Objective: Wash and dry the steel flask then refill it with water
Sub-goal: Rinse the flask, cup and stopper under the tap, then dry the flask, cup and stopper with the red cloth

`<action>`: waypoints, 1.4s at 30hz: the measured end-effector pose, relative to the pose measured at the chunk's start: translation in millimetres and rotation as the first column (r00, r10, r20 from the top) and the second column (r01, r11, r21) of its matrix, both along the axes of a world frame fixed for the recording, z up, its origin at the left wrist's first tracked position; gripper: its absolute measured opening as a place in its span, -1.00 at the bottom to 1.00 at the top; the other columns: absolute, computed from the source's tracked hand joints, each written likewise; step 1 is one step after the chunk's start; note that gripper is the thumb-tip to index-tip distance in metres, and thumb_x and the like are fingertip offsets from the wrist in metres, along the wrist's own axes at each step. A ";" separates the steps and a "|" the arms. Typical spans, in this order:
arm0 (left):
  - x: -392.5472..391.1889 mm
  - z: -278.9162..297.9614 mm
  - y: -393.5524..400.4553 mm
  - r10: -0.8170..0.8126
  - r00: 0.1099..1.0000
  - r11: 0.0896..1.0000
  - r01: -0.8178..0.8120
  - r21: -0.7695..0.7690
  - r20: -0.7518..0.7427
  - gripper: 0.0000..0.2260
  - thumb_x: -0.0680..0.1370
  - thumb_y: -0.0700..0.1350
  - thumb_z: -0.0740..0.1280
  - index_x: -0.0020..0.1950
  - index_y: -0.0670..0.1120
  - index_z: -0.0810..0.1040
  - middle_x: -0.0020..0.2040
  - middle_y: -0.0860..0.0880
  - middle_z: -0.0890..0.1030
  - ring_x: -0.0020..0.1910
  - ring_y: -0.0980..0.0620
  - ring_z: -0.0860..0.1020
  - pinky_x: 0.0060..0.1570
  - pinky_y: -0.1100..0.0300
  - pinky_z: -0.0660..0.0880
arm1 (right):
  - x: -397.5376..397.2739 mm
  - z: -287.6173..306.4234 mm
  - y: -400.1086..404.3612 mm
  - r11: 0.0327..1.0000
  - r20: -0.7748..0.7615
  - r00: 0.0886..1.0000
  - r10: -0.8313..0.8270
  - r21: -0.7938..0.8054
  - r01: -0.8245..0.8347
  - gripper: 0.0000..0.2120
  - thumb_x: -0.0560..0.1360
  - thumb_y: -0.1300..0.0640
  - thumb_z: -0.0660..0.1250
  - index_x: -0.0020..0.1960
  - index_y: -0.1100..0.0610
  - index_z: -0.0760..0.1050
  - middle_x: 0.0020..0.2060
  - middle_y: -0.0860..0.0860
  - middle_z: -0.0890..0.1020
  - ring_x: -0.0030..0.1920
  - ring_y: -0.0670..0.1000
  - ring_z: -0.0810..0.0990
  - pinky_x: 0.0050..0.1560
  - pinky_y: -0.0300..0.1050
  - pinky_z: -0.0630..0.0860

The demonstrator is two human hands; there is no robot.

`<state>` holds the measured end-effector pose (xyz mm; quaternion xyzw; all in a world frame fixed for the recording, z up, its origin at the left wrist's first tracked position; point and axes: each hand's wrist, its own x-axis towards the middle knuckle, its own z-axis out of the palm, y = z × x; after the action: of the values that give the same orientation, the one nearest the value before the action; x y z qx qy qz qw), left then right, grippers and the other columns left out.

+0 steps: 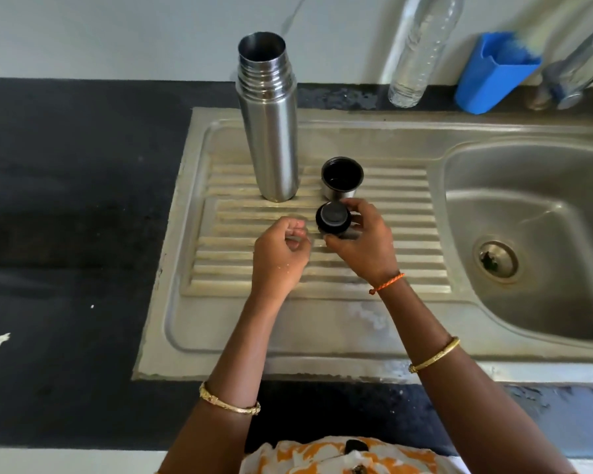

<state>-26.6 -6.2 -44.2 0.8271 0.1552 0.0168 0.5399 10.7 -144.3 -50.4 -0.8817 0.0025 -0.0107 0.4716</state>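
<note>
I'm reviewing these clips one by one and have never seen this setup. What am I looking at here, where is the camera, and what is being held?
There is no machine: a person works with bare hands, and one camera worn on the head looks down at them. A steel flask stands upright and uncapped on the ribbed draining board of a sink. Beside it stands its cup, mouth up. The right hand has a grip on the black stopper. The left hand is loosely curled beside it; whether it holds anything is unclear. Behind, by the wall, are a plastic bottle and a blue holder.
</note>
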 end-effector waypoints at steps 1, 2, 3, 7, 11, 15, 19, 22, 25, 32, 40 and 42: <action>-0.9 -0.2 0.9 -0.011 1.000 1.000 0.011 0.017 -0.005 -0.80 0.49 -0.31 0.36 0.08 -0.15 0.59 -0.12 0.03 0.61 -0.18 0.14 0.55 -0.16 0.47 0.44 | -0.8 -0.6 0.6 1.000 0.006 1.000 0.004 -0.008 -0.004 -0.45 0.27 0.22 0.53 0.22 0.16 0.46 0.12 0.10 0.57 0.07 0.03 0.58 0.09 -0.10 0.55; -1.9 -0.2 1.4 -0.018 1.000 0.999 0.018 0.033 -0.006 -0.81 0.49 -0.30 0.37 0.08 -0.14 0.59 -0.12 0.03 0.61 -0.17 0.12 0.56 -0.16 0.44 0.45 | -1.6 -1.2 0.9 1.000 0.011 1.000 0.010 -0.011 -0.010 -0.45 0.28 0.23 0.52 0.23 0.16 0.45 0.13 0.10 0.56 0.08 0.01 0.57 0.08 -0.17 0.53; -3.1 -0.4 2.0 -0.023 1.000 0.999 0.024 0.047 -0.007 -0.81 0.48 -0.29 0.37 0.08 -0.13 0.59 -0.11 0.02 0.61 -0.17 0.10 0.57 -0.14 0.40 0.47 | -2.1 -1.5 1.0 1.000 0.015 1.000 0.014 -0.009 -0.014 -0.45 0.29 0.23 0.52 0.24 0.17 0.44 0.14 0.10 0.56 0.08 -0.01 0.56 0.06 -0.23 0.51; -9.7 -0.1 2.2 -0.017 1.000 0.996 0.018 0.087 -0.010 -0.82 0.49 -0.24 0.39 0.09 -0.12 0.59 -0.08 0.01 0.62 -0.18 0.09 0.56 -0.11 0.32 0.49 | -2.7 -2.0 -1.0 1.000 0.013 1.000 0.024 0.010 -0.024 -0.44 0.30 0.22 0.52 0.25 0.15 0.42 0.15 0.06 0.55 0.08 -0.04 0.54 0.09 -0.21 0.51; -20.3 4.3 -2.2 0.001 0.999 0.992 -0.005 0.128 0.035 -0.81 0.50 -0.25 0.38 0.11 -0.15 0.58 -0.02 -0.01 0.62 -0.11 0.10 0.56 -0.13 0.49 0.42 | -8.7 2.9 -13.0 0.999 -0.009 0.999 0.036 0.037 -0.036 -0.42 0.33 0.19 0.52 0.28 0.13 0.40 0.20 0.02 0.50 0.10 -0.07 0.48 0.10 -0.21 0.47; -32.6 13.4 -13.6 0.024 0.995 0.983 -0.042 0.178 0.101 -0.80 0.53 -0.23 0.36 0.15 -0.13 0.56 0.03 -0.01 0.59 -0.12 0.16 0.53 -0.17 0.54 0.40 | -20.8 14.6 -35.8 0.997 -0.006 0.999 0.041 0.058 -0.040 -0.57 0.37 0.18 0.49 0.20 0.10 0.47 0.16 -0.01 0.55 0.12 -0.06 0.50 0.08 -0.18 0.50; -39.3 23.7 -34.4 0.012 0.980 0.975 -0.056 0.215 0.200 -0.79 0.52 -0.24 0.35 0.16 -0.12 0.55 -0.02 -0.04 0.60 -0.18 0.16 0.52 -0.20 0.47 0.43 | -32.8 25.6 -64.0 0.996 -0.011 0.999 -0.045 0.076 0.046 -0.83 0.41 0.24 0.43 -0.03 0.09 0.54 0.01 0.01 0.63 0.00 -0.05 0.59 -0.04 -0.17 0.57; -41.2 32.3 -57.4 -0.020 0.963 0.976 -0.039 0.213 0.270 -0.81 0.53 -0.20 0.37 0.14 -0.12 0.56 -0.06 0.00 0.60 -0.19 0.16 0.53 -0.21 0.33 0.50 | -38.1 34.9 -90.4 0.995 0.019 0.997 -0.079 0.067 0.078 -0.93 0.40 0.31 0.39 -0.14 0.18 0.57 -0.21 -0.04 0.64 -0.16 -0.04 0.62 -0.12 -0.37 0.53; -35.5 34.4 -89.5 -0.059 0.969 0.985 0.016 0.174 0.242 -0.88 0.54 -0.17 0.36 0.07 -0.08 0.58 -0.07 0.04 0.61 -0.19 0.20 0.54 -0.17 0.32 0.49 | -37.7 44.2 -124.9 0.992 0.091 0.987 -0.129 0.012 0.128 -0.92 0.36 0.31 0.40 -0.22 0.20 0.50 -0.38 -0.09 0.54 -0.36 -0.15 0.52 -0.28 -0.42 0.42; -19.6 44.0 -216.7 -0.168 0.928 0.982 0.126 0.144 0.333 -0.85 0.51 -0.19 0.34 0.07 -0.12 0.58 -0.04 -0.03 0.63 -0.11 0.04 0.59 -0.12 0.14 0.56 | -31.6 58.6 -234.3 0.964 0.284 0.929 -0.238 -0.051 0.263 -0.85 0.27 0.36 0.34 -0.29 0.19 0.39 -0.45 -0.02 0.43 -0.42 0.03 0.40 -0.33 -0.23 0.34; 30.6 23.9 -335.0 -0.453 0.854 0.724 0.520 0.453 -0.255 -0.42 0.58 -0.03 0.30 0.54 -0.06 0.15 0.59 -0.12 0.03 0.51 -0.11 0.21 0.42 -0.04 0.23 | -1.2 17.0 -356.3 0.956 -0.228 0.973 -0.028 -0.289 -0.040 -0.49 0.42 0.16 0.42 0.33 0.15 0.39 0.32 0.12 0.41 0.32 0.11 0.39 0.20 -0.23 0.26; 46.4 26.0 -360.1 -0.424 0.894 0.794 0.443 0.416 -0.144 -0.49 0.57 -0.07 0.31 0.49 -0.08 0.27 0.56 -0.14 0.16 0.46 -0.13 0.30 0.38 0.06 0.28 | 9.7 20.3 -382.4 0.952 -0.151 0.983 -0.102 -0.301 0.052 -0.60 0.42 0.16 0.40 0.24 0.16 0.48 0.24 0.12 0.50 0.25 0.11 0.46 0.11 -0.26 0.28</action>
<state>19.7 -366.2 -18.2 0.9406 -0.0346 -0.0907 0.3255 20.3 -526.7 -30.1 -0.9393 0.0744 0.0437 0.3320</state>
